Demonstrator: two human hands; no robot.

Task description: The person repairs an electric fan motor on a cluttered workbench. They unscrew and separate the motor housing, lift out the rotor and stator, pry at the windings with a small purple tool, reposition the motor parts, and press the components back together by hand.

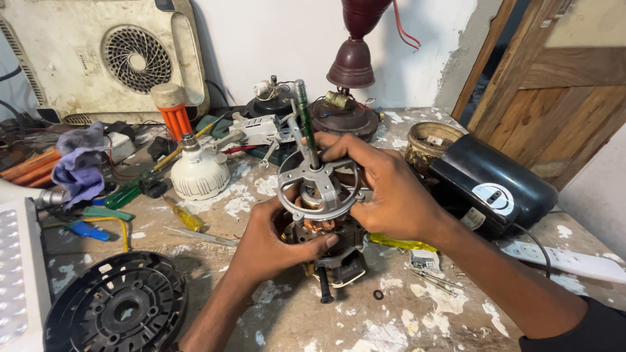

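Hands meet mid-worktop: left hand (274, 241) cups the fan motor (323, 244), right hand (385, 189) pinches its round metal bracket (317, 186).

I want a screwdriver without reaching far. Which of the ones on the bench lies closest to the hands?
The small yellow-handled screwdriver, just left of the left hand. The green-handled screwdriver and the blue-handled tool both lie farther left.

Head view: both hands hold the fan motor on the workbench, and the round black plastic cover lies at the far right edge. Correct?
Not quite. In the head view the left hand and right hand do hold the fan motor, but the round black plastic cover lies at the near left.
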